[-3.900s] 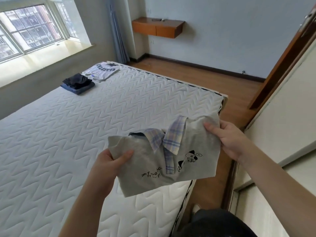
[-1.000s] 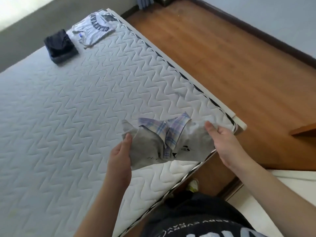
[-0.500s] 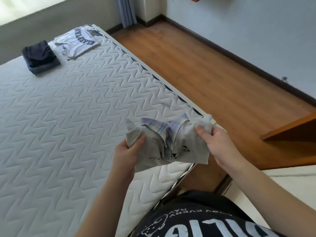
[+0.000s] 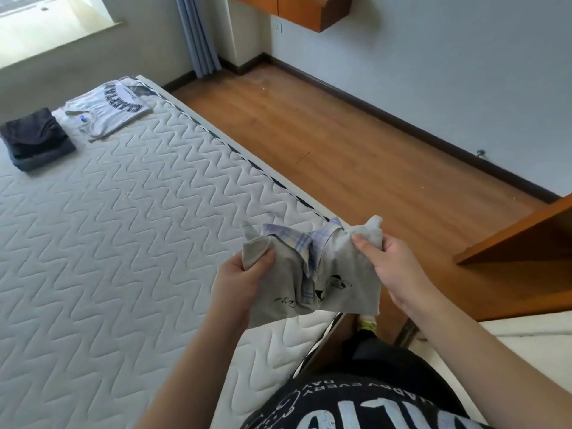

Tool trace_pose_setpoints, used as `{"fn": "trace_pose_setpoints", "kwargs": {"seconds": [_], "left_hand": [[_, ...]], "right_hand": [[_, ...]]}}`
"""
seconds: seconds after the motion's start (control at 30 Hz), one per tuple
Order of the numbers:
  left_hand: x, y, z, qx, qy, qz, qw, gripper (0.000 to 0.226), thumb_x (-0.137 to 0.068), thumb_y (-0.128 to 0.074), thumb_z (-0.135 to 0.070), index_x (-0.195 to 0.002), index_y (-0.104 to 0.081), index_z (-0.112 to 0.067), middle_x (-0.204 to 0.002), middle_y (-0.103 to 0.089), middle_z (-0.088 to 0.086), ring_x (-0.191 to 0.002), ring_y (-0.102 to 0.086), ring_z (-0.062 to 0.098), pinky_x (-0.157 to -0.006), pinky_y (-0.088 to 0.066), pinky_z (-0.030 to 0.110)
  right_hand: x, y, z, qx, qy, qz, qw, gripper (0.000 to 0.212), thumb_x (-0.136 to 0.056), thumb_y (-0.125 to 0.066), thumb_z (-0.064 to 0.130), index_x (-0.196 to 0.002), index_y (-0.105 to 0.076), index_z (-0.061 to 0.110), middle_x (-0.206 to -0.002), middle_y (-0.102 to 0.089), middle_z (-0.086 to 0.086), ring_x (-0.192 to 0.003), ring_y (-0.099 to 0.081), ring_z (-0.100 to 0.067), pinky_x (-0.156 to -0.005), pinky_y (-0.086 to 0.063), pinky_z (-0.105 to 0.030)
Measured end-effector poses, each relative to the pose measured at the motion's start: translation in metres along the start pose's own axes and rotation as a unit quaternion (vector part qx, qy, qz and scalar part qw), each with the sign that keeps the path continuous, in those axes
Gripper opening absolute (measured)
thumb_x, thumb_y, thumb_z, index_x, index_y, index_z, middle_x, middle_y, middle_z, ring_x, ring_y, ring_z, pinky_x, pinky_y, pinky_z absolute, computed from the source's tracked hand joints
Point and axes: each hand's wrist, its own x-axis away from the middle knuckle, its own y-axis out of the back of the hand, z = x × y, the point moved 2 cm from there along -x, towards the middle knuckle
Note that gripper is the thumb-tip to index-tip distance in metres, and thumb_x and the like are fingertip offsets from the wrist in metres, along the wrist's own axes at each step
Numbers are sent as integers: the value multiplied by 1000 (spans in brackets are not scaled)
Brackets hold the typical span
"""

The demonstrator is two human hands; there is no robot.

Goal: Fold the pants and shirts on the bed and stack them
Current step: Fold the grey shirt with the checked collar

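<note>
I hold a folded grey shirt with a plaid collar point(image 4: 337, 283) in the air over the near right corner of the bed point(image 4: 108, 243). My left hand point(image 4: 238, 280) grips its left upper corner and my right hand point(image 4: 393, 264) pinches its right upper corner. The shirt sags between them. At the far end of the mattress lies a folded white T-shirt with dark lettering point(image 4: 111, 109). Beside it, to the left, sits a stack of folded dark pants point(image 4: 35, 139).
Wooden floor point(image 4: 356, 144) runs along the bed's right side up to a grey wall. A wooden door edge point(image 4: 520, 243) stands at the right, and a wall-mounted wooden shelf point(image 4: 297, 7) at the top. A blue curtain point(image 4: 198, 35) hangs by the window sill.
My hands have drawn closer together, so the shirt bunches and sags more than before. The view has lifted and turned toward the far corner of the room.
</note>
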Motion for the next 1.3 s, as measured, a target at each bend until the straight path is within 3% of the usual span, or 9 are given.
{"fn": "trace_pose_setpoints", "kwargs": {"seconds": [0.1, 0.2, 0.3, 0.5, 0.7, 0.9, 1.03, 1.23, 1.3], "left_hand": [[-20, -36, -5, -2, -13, -23, 1000, 33, -68, -79, -47, -90, -78, -23, -94, -77, 6, -94, -73, 28, -91, -56, 54], [-39, -78, -5, -9, -6, -66, 998, 29, -71, -78, -43, -88, -77, -19, -92, -77, 9, -95, -71, 34, -84, -57, 49], [-52, -114, -11, 15, 11, -85, 996, 33, -72, -80, -40, -91, -78, -14, -96, -76, 12, -94, -72, 34, -82, -59, 46], [-68, -150, -30, 50, -18, -149, 987, 18, -77, -82, -30, -89, -79, -17, -93, -77, 8, -84, -73, 18, -67, -56, 24], [-71, -161, -31, 66, -20, -171, 983, 25, -73, -83, -31, -90, -78, -14, -96, -76, 10, -86, -72, 18, -68, -56, 23], [-121, -187, -27, 60, 9, -110, 992, 11, -84, -77, -22, -91, -78, -13, -96, -77, 11, -98, -72, 31, -82, -58, 38], [-154, -206, -41, 24, -7, -72, 997, 29, -71, -81, -42, -86, -78, -17, -93, -77, 11, -98, -71, 32, -87, -56, 47], [-191, -249, -63, 6, -21, 3, 1000, 32, -70, -81, -45, -86, -77, -17, -90, -77, 8, -85, -73, 20, -72, -58, 34], [-206, -269, -68, 0, -22, 23, 999, 30, -73, -80, -44, -88, -78, -18, -92, -77, 7, -87, -73, 19, -70, -57, 29]], "right_hand": [[-33, 18, -5, -21, 6, 2, 1000, 39, -75, -67, 66, -95, -74, 34, -93, -76, 2, -92, -72, -22, -91, -54, -53], [-73, 41, -7, -23, 7, 31, 999, 28, -82, -71, 53, -92, -74, 28, -91, -76, -1, -90, -72, -24, -89, -54, -54], [-111, 73, -1, -23, 3, 65, 998, 15, -86, -71, 45, -92, -74, 31, -91, -76, 2, -90, -72, -19, -87, -56, -45], [-177, 116, 35, -7, 22, 138, 990, 9, -85, -71, 43, -91, -74, 37, -91, -77, 4, -88, -73, -16, -80, -57, -36], [-205, 111, 49, 35, 13, 187, 982, 26, -79, -76, 48, -96, -73, 30, -92, -76, 7, -86, -72, -11, -79, -57, -35], [-225, 118, 50, 78, 15, 121, 989, 4, -83, -76, 38, -86, -74, 35, -83, -76, 12, -75, -72, -6, -67, -56, -26], [-239, 151, 59, 60, 8, 59, 996, 8, -84, -77, 33, -84, -73, 26, -79, -76, 11, -69, -72, -4, -52, -49, -13], [-271, 202, 65, 54, 1, 12, 998, 5, -84, -76, 34, -84, -74, 29, -83, -76, 10, -77, -72, -8, -69, -55, -30], [-282, 219, 67, 54, 0, 16, 998, 3, -83, -76, 35, -82, -74, 34, -85, -76, 9, -79, -72, -9, -69, -55, -28]]}}
